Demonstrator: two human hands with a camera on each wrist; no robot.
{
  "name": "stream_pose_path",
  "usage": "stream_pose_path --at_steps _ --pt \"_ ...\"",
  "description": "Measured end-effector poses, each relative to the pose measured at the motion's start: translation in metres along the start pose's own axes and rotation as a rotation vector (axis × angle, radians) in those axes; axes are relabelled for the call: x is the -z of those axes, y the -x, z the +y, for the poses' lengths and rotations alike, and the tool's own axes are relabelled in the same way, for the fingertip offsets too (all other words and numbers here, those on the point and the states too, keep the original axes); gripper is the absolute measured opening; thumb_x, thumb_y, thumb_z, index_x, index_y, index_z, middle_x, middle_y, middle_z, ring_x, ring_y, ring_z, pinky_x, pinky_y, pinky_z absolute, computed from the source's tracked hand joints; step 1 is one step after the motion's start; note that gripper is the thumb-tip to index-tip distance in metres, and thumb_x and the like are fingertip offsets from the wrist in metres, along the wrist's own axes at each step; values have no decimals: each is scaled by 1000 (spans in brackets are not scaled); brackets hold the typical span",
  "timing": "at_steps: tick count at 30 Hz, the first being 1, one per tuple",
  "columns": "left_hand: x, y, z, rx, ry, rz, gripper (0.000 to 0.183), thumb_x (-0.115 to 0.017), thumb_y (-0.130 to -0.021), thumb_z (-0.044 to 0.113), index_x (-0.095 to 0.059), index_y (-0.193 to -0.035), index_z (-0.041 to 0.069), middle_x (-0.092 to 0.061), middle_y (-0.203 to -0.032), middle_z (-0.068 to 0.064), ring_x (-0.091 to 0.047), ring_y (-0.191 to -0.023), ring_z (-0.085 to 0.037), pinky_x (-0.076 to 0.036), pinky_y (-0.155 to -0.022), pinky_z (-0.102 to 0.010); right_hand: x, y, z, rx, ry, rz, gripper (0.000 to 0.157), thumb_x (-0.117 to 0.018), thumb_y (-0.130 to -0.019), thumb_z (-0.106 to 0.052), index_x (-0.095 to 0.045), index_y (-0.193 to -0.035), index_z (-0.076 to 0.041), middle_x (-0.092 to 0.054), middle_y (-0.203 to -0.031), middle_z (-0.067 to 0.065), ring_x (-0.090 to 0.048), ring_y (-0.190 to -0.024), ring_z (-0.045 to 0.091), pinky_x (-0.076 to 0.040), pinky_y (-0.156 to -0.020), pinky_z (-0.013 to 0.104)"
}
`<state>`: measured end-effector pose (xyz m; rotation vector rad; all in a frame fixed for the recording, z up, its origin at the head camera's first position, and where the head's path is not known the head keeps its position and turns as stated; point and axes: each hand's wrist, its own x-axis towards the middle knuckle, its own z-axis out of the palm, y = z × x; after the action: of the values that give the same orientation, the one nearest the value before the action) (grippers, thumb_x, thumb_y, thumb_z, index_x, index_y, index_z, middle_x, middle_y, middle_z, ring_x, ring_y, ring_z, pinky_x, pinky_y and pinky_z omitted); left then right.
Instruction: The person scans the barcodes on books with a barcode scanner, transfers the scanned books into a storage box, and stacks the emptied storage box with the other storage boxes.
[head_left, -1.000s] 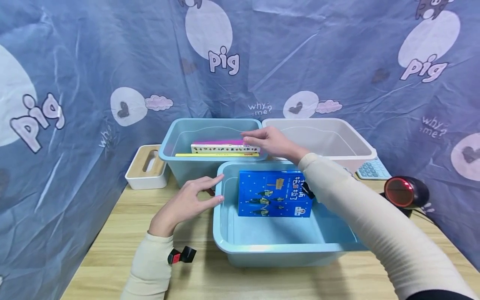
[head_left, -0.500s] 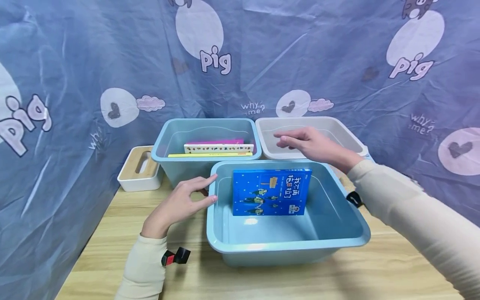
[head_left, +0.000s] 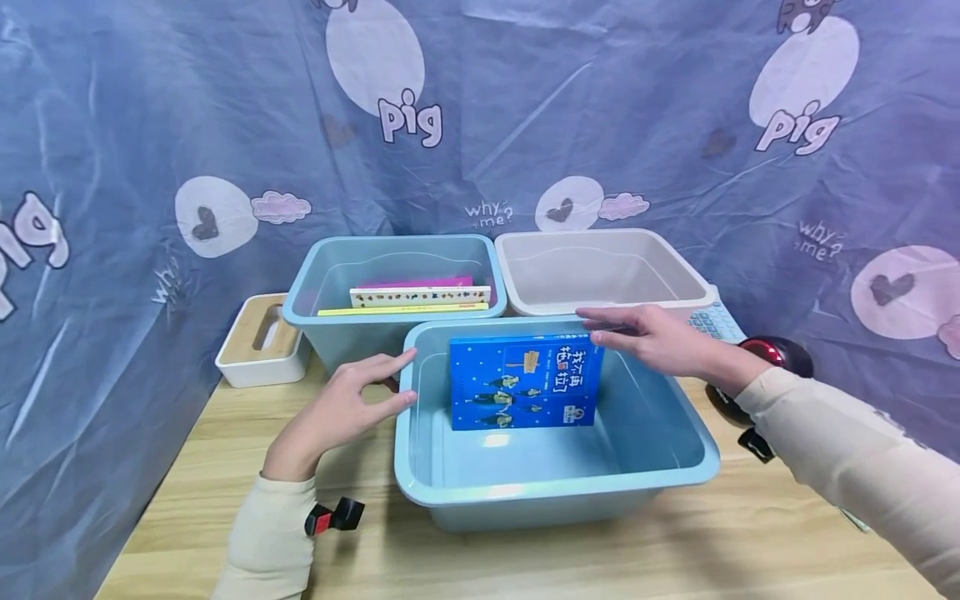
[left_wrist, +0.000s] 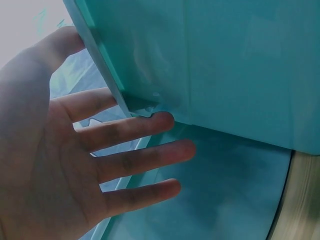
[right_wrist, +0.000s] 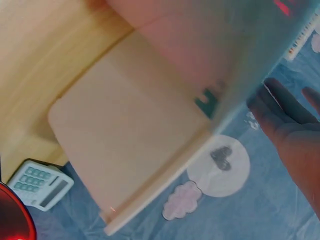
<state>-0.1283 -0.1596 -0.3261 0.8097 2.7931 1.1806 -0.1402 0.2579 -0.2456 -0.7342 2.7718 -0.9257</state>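
Note:
A light-blue plastic bin (head_left: 637,483) stands at the front of the table. Inside it, a blue picture book (head_left: 517,383) leans upright against the back wall, cover outward. My left hand (head_left: 341,412) has its fingertips at the bin's left rim; in the left wrist view the fingers (left_wrist: 145,160) are straight and spread, palm showing. My right hand (head_left: 660,342) reaches over the bin's back right rim, thumb and fingers stretched out at the book's upper right corner. The right wrist view shows its fingers (right_wrist: 292,102) extended beside the bin edge.
Behind stand a second blue bin (head_left: 337,333) with a yellow, a white patterned and a pink book (head_left: 457,281), and a whitish bin (head_left: 600,271). A wood-lidded tissue box (head_left: 262,367) is left; a calculator (head_left: 716,321) and a dark red-topped device (head_left: 783,354) are right.
My right hand has moved from the books in the back left bin, past the whitish bin, to the blue book's corner. The left hand stays at the rim. The head view has shifted slightly right.

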Motion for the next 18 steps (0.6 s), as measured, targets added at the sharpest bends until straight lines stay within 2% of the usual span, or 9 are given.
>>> stream_pose_path --at_steps 9,18 --pt "1 0 0 -10 -13 -4 65 -72 -93 39 -49 -151 18 -67 -117 4 -61 -102 -15 -56 -92 -40 -11 0 20 7 7 -4 49 -60 -102 -20 -51 -146 -1 -55 -145 22 -54 -132 45 -43 -105 63" --pt "2 0 1 -1 -3 -8 65 -72 -93 37 -49 -151 17 -67 -118 2 -61 -103 -18 -56 -93 -42 -18 -1 20 -62 74 18 58 -64 -99 -36 -51 -148 -8 -56 -146 18 -53 -134 43 -41 -107 64"
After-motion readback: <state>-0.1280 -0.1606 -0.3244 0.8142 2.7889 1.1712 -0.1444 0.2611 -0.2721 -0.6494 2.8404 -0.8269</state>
